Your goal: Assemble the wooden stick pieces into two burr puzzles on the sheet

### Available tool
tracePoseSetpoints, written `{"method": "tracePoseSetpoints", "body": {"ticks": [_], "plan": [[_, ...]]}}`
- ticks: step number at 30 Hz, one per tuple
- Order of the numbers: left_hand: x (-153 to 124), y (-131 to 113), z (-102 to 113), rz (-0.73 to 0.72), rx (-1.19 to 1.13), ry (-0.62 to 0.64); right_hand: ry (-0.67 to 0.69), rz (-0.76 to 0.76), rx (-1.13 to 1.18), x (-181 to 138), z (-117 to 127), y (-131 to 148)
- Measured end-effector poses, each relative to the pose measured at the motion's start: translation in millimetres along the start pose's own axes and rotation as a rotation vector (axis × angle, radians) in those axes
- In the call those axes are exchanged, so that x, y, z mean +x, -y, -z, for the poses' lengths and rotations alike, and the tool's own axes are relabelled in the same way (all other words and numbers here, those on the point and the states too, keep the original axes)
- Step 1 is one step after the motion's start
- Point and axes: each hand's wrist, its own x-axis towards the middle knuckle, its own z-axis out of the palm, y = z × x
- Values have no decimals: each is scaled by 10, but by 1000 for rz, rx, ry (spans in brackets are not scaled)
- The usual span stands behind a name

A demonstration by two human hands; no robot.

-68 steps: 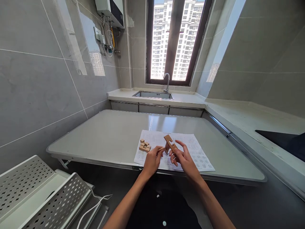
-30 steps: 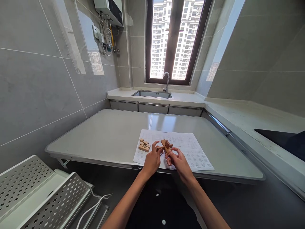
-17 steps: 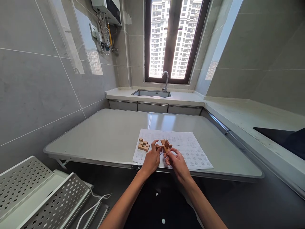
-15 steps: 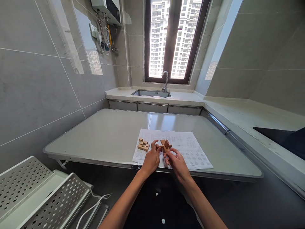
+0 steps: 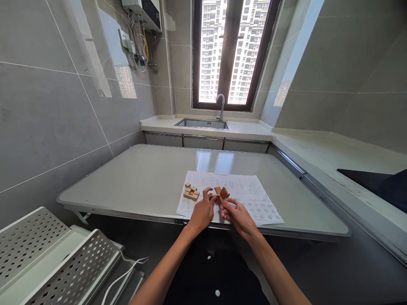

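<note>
A partly joined wooden burr puzzle [image 5: 224,193] is held over the front part of a printed sheet [image 5: 241,182]. My right hand [image 5: 235,214] grips it from below and the right, its fingers closed round the lower piece. My left hand [image 5: 203,211] is closed in a pinch on a light wooden stick [image 5: 215,196] that points at the puzzle's left side; whether the two are joined I cannot tell. Left of my hands, several loose notched wooden blocks [image 5: 191,194] lie in a small group on the sheet.
The sheet lies on a pale folding table [image 5: 152,178] near its front edge. Behind it stand a counter with a sink [image 5: 202,123] and a tap [image 5: 220,108]. A white perforated rack [image 5: 79,267] and a white cable [image 5: 122,275] are at lower left.
The wooden puzzle has turned slightly in my right hand, and that hand has shifted a little to the right. The left hand keeps its pinch. The loose blocks lie as before.
</note>
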Motion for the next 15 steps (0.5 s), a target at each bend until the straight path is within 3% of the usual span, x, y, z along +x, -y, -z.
{"method": "tracePoseSetpoints", "body": {"ticks": [15], "plan": [[7,-47,30,24,-16,-3,51,-20,38,23,-36,-15]]}}
